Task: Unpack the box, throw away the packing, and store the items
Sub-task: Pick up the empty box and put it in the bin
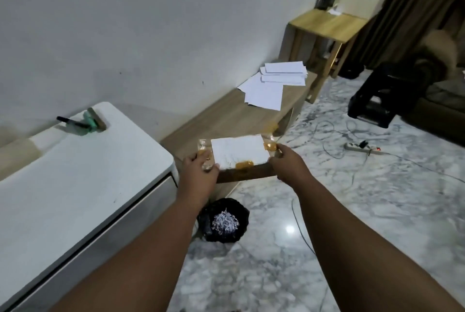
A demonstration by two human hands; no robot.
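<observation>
Overhead, both hands carry a flat cardboard box [240, 160] above the marble floor [352, 211].
Left hand [198, 175] and right hand [289, 163] pinch its opposite ends, fingers curled shut; white label, amber tape patches on top; at 6 o'clock below, black-lined bin [222, 221] holds shredded white paper [225, 222]; at 12 o'clock, white sheets [266, 90] lie on a low wooden bench [226, 115].
</observation>
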